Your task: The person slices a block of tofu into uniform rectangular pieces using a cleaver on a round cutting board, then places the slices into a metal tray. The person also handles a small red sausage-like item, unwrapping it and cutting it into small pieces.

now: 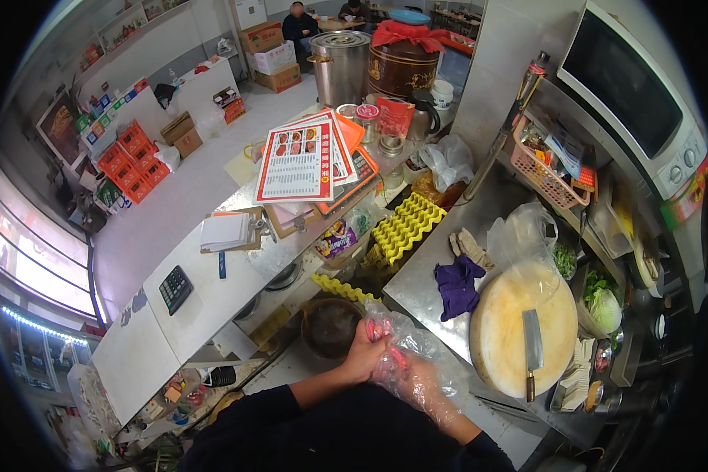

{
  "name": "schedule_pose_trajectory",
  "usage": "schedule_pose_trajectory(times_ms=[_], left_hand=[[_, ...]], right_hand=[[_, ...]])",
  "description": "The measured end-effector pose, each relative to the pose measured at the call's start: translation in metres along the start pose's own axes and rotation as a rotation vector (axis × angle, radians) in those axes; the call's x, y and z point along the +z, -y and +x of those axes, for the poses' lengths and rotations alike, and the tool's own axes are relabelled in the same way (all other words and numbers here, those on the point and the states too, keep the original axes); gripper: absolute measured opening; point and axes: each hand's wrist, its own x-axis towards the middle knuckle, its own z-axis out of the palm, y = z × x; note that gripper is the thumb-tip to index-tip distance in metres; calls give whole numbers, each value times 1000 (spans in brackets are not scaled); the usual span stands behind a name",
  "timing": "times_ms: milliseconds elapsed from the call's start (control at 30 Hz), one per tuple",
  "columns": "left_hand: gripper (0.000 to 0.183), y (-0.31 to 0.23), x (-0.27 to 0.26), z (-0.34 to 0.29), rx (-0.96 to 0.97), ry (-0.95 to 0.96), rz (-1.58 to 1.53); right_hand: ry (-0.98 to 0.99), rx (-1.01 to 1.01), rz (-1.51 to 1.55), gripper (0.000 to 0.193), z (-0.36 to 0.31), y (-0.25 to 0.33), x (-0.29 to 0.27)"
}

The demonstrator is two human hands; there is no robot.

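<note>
My left hand is closed around crumpled clear plastic, a thin bag or loose glove, in front of my body. Pink-red patches show at the plastic by my fingers; I cannot make out what they are. My right hand is close beside the left, covered by the clear plastic down to the wrist. Its fingers are blurred by the shiny film, so their pose is unclear. A dark round bucket or pot stands on the floor just beyond my hands.
To the right, a cleaver lies on a round chopping board, near a purple cloth. Yellow egg trays sit ahead. On the white counter at left are a calculator and menus. Two people sit far back.
</note>
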Motion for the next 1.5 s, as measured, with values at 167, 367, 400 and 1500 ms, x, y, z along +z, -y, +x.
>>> schedule_pose_trajectory(times_ms=[167, 367, 400, 1500], left_hand=[[39, -20, -6, 1, 13, 86, 3], [34, -36, -4, 0, -102, 91, -128], [35, -39, -4, 0, -94, 102, -120], [55, -40, -17, -6, -610, 268, -534]], right_hand=[[2, 49, 381, 31, 1, -10, 12], [157, 346, 1131, 23, 1, -26, 28], [185, 411, 1158, 25, 0, -25, 27], [-64, 25, 681, 39, 5, -18, 27]])
